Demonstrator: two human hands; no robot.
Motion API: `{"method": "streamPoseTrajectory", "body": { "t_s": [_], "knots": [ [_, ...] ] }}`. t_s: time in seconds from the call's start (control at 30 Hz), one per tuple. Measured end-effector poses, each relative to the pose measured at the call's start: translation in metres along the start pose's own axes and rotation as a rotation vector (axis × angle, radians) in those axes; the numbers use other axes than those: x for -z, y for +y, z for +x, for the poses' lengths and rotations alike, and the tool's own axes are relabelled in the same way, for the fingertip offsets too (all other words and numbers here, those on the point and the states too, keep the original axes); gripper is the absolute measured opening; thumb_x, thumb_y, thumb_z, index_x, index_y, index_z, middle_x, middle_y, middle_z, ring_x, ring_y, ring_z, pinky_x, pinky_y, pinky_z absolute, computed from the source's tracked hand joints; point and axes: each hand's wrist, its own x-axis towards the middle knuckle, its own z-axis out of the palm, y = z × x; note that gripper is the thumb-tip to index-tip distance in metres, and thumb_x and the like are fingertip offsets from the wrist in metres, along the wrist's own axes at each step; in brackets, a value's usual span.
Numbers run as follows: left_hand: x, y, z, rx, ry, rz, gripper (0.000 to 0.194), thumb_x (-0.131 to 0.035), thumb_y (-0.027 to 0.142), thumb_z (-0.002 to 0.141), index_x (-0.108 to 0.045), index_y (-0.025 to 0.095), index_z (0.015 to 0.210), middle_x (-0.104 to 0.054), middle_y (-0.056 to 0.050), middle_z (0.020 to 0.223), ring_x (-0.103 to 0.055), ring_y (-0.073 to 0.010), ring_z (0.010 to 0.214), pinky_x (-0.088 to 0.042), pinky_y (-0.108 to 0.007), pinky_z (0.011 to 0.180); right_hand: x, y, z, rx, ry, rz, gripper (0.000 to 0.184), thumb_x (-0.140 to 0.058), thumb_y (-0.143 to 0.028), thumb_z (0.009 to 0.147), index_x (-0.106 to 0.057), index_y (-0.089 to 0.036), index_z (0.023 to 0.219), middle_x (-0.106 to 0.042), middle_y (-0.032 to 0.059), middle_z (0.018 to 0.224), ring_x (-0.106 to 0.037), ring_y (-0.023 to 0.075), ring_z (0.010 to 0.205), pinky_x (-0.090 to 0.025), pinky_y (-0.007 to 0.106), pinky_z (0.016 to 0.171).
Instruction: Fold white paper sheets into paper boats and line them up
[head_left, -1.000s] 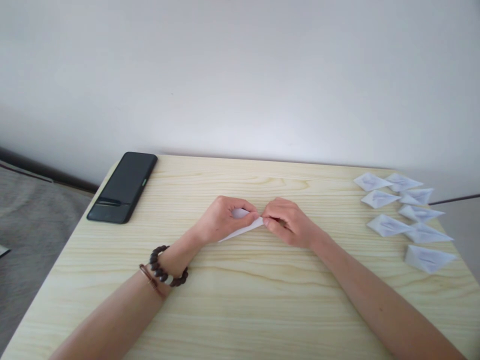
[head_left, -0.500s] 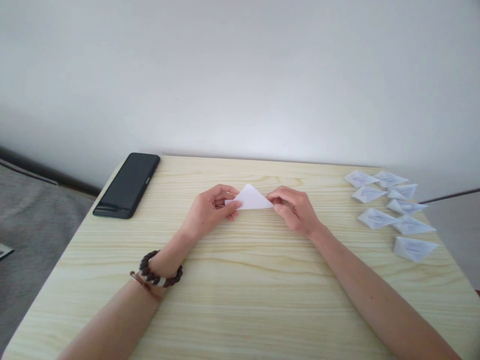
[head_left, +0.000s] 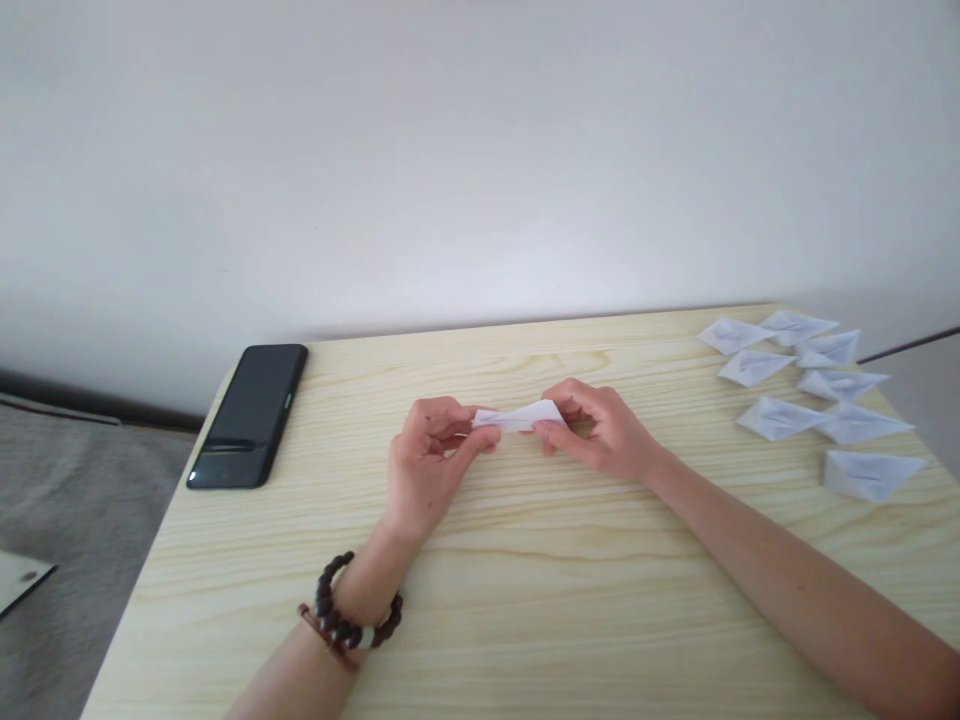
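Note:
A small folded white paper is held between my two hands above the middle of the wooden table. Its long, narrow side faces me, with a crease line running along it. My left hand pinches the left end, thumb in front and fingers behind. At the right end, my right hand grips the paper the same way. The fingertips behind the paper are partly hidden. Dark beads and a thin brown band circle my left wrist.
Several folded paper boats stand grouped at the table's right side. A black smartphone lies at the back left corner. Behind the table rises a white wall, and grey fabric lies beyond the left edge.
The paper showed a triangle with its peak up; now it appears as a narrow strip, tilted or opened between my hands. The camera view has turned slightly.

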Motion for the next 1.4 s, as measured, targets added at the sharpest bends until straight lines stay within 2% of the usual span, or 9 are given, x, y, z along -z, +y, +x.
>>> {"method": "streamPoseTrajectory", "body": {
  "t_s": [0.27, 0.5, 0.67, 0.8, 0.9, 1.03, 1.17, 1.27, 1.4],
  "knots": [
    [0.006, -0.002, 0.002, -0.103, 0.021, 0.294, 0.014, -0.072, 0.024, 0.077, -0.067, 0.018, 0.089, -0.073, -0.002, 0.087, -0.07, -0.0123, 0.069, -0.06, -0.02, 0.063, 0.001, 0.0, -0.002, -0.046, -0.032, 0.105, 0.012, -0.06, -0.028, 0.086, -0.052, -0.019, 0.087, -0.073, 0.005, 0.078, -0.068, 0.0131, 0.056, -0.053, 0.022, 0.051],
    [0.012, 0.0, 0.008, -0.369, -0.097, 0.59, 0.013, -0.062, 0.023, 0.085, -0.071, 0.019, 0.094, -0.072, -0.008, 0.107, -0.069, -0.0172, 0.091, -0.058, -0.026, 0.077, 0.001, 0.002, -0.004, -0.03, 0.02, 0.054, 0.01, -0.062, -0.029, 0.086, -0.056, -0.02, 0.087, -0.073, 0.0023, 0.074, -0.067, 0.0129, 0.053, -0.05, 0.02, 0.045],
    [0.015, -0.001, 0.009, -0.336, -0.144, 0.583, 0.015, -0.056, 0.023, 0.089, -0.07, 0.018, 0.089, -0.07, -0.009, 0.11, -0.068, -0.017, 0.094, -0.056, -0.026, 0.08, -0.001, 0.007, -0.005, 0.149, 0.097, -0.23, 0.006, -0.061, -0.027, 0.086, -0.061, -0.021, 0.088, -0.072, 0.0007, 0.074, -0.068, 0.0131, 0.062, -0.051, 0.022, 0.055],
    [0.014, 0.001, 0.009, -0.294, -0.092, 0.588, 0.015, -0.055, 0.021, 0.089, -0.07, 0.019, 0.088, -0.073, -0.006, 0.095, -0.068, -0.0142, 0.08, -0.056, -0.024, 0.075, -0.002, 0.007, -0.003, 0.281, 0.143, -0.4, 0.004, -0.058, -0.023, 0.087, -0.061, -0.022, 0.087, -0.074, 0.0024, 0.08, -0.069, 0.0146, 0.068, -0.053, 0.024, 0.062],
    [0.012, 0.002, 0.007, -0.281, -0.041, 0.565, 0.013, -0.059, 0.02, 0.087, -0.071, 0.019, 0.087, -0.073, -0.003, 0.085, -0.065, -0.0107, 0.065, -0.055, -0.021, 0.065, -0.003, 0.005, -0.002, 0.23, 0.162, -0.355, 0.003, -0.06, -0.024, 0.086, -0.058, -0.022, 0.083, -0.073, 0.0013, 0.076, -0.069, 0.0144, 0.066, -0.053, 0.023, 0.061],
    [0.011, 0.001, 0.004, -0.203, 0.025, 0.468, 0.015, -0.064, 0.025, 0.084, -0.07, 0.02, 0.097, -0.073, -0.001, 0.087, -0.067, -0.0108, 0.068, -0.056, -0.021, 0.067, -0.004, 0.004, -0.002, 0.102, 0.139, -0.27, 0.011, -0.062, -0.027, 0.085, -0.053, -0.022, 0.082, -0.073, -0.0006, 0.073, -0.068, 0.0133, 0.061, -0.049, 0.021, 0.053],
    [0.01, 0.001, 0.005, -0.132, 0.027, 0.453, 0.02, -0.065, 0.03, 0.083, -0.069, 0.019, 0.1, -0.072, -0.001, 0.088, -0.068, -0.0119, 0.071, -0.057, -0.022, 0.069, -0.003, 0.004, -0.002, 0.018, 0.099, -0.253, 0.02, -0.062, -0.033, 0.085, -0.054, -0.022, 0.099, -0.075, -0.0005, 0.072, -0.067, 0.0142, 0.057, -0.046, 0.021, 0.051],
    [0.01, 0.002, 0.006, -0.213, 0.013, 0.535, 0.008, -0.063, 0.023, 0.085, -0.069, 0.018, 0.086, -0.072, -0.002, 0.084, -0.067, -0.0121, 0.076, -0.055, -0.021, 0.074, -0.001, 0.002, 0.0, -0.018, 0.072, -0.226, 0.028, -0.062, -0.032, 0.085, -0.057, -0.021, 0.11, -0.076, 0.0, 0.075, -0.066, 0.0136, 0.054, -0.046, 0.022, 0.05],
    [0.01, 0.002, 0.005, -0.359, 0.011, 0.603, 0.007, -0.062, 0.014, 0.084, -0.068, 0.017, 0.082, -0.072, 0.0, 0.08, -0.066, -0.0095, 0.071, -0.054, -0.02, 0.07, 0.002, -0.002, 0.002, -0.124, -0.011, -0.093, 0.017, -0.06, -0.034, 0.086, -0.067, -0.02, 0.094, -0.076, 0.0009, 0.075, -0.07, 0.0164, 0.064, -0.047, 0.022, 0.051]
  ]
}}
